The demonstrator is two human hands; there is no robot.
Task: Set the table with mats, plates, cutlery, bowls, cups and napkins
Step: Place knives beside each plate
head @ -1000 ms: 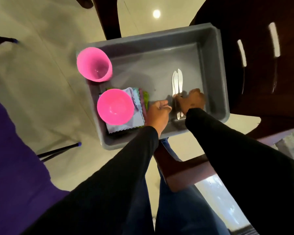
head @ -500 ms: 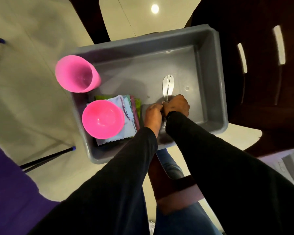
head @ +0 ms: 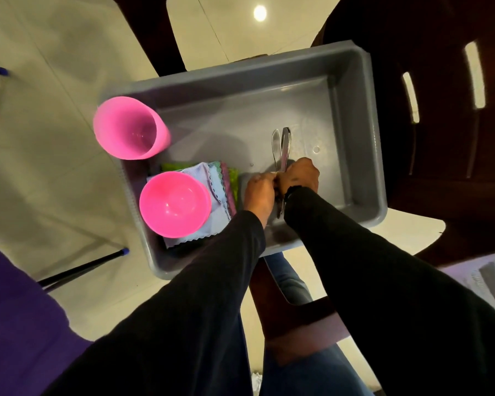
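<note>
Both my hands meet inside the gray bin, at about 4 o'clock on its floor. My right hand curls around a bundle of metal cutlery, whose tips point toward 12 o'clock. My left hand closes against the handles from the 9 o'clock side, fingers bent onto them. At the bin's 9 o'clock end, a pink bowl sits on a stack of folded napkins. A pink cup stands in the 10 o'clock corner, well apart from my hands.
</note>
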